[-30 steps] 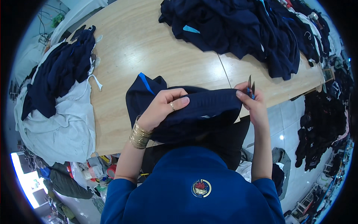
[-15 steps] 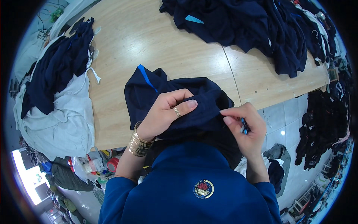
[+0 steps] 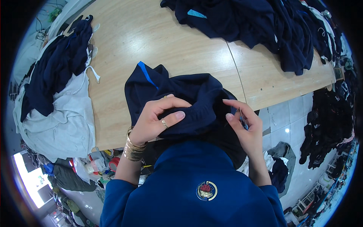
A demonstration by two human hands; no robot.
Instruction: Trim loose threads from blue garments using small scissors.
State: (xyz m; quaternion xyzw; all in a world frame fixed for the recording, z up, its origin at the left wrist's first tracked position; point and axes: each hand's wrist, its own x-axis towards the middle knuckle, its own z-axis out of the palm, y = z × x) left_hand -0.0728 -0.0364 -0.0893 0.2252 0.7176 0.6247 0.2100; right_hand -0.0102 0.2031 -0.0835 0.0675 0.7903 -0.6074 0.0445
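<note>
Two hands at one navy garment (image 3: 202, 109), bunched over the near edge of the wooden table (image 3: 124, 41).
Left hand (image 3: 159, 119): firm pinch on a fold, thumb on top, fingers partly hidden by cloth. Right hand (image 3: 244, 123): thumb and forefinger parted, tips at the garment's right end; cannot tell whether they touch cloth. Blue-handled snips (image 3: 244, 123) held within its curl. Key relation: long axis of the bunch runs roughly left to right along the near edge; the gathered fold lies between the hands, right hand nearer the loose right end. Blue strip (image 3: 148, 75) at the garment's far-left corner. Navy heap (image 3: 242, 26) at the table's far edge; pale cloth (image 3: 64, 117) over the left edge.
</note>
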